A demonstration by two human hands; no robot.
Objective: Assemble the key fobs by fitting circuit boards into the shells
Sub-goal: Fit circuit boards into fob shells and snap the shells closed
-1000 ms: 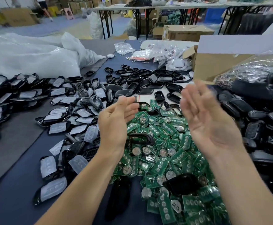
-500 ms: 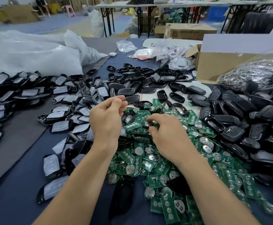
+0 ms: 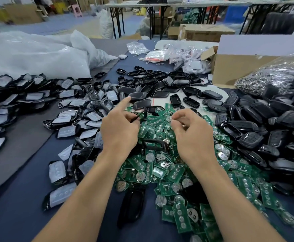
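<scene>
A heap of green circuit boards (image 3: 169,168) with round coin cells covers the blue mat in front of me. Above its far end, my left hand (image 3: 120,130) pinches a thin black shell frame (image 3: 141,114) between thumb and middle fingers, its index finger pointing away. My right hand (image 3: 191,135) hovers beside it, fingers curled, the tips pinching a small circuit board (image 3: 172,119) that is mostly hidden. Another black shell frame (image 3: 155,143) lies on the heap between my wrists. Black shell halves (image 3: 258,123) are piled at the right.
Shells with clear button pads (image 3: 67,119) spread across the left. A large white plastic bag (image 3: 34,55) lies at the back left. A cardboard box (image 3: 239,67), a bag of metal key rings (image 3: 272,75) and small packets (image 3: 177,53) stand at the back right.
Both hands came down from open and raised, palms facing, to the far end of the board heap. The left took up a black shell frame; the right closed its fingertips on a board.
</scene>
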